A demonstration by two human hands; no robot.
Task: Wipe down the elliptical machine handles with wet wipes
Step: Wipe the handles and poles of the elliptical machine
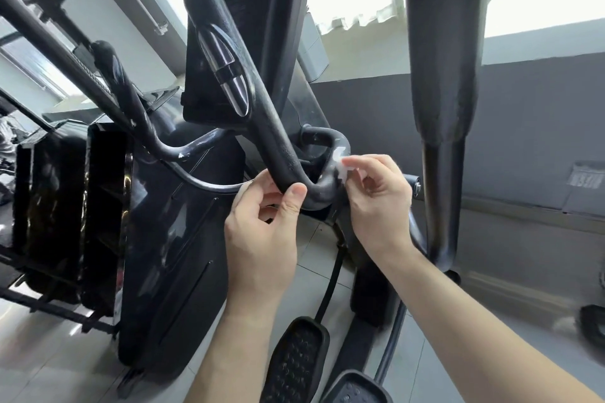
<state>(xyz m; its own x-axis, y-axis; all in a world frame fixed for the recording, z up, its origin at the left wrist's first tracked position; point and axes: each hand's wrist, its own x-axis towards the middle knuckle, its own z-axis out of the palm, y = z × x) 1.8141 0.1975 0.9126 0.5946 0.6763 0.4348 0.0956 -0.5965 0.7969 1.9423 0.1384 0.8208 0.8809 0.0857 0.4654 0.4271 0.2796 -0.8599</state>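
The elliptical's black fixed handle (pixel 248 98) rises in the middle of the view, with a shiny pulse sensor on its upper part. Its lower end bends into a grey curved bar (pixel 327 186). My left hand (pixel 265 219) curls round the bottom of the handle, thumb on the front. My right hand (pixel 376 193) pinches a small white wet wipe (pixel 342 165) against the curved bar just right of the bend. Most of the wipe is hidden by my fingers and the bar.
A thick black moving arm (pixel 442 75) stands at the right. A second handle (pixel 114 75) is at the left, beside the machine's glossy black housing (pixel 157 239). Foot pedals (pixel 298 360) lie below my arms on the tiled floor. Windows sit behind.
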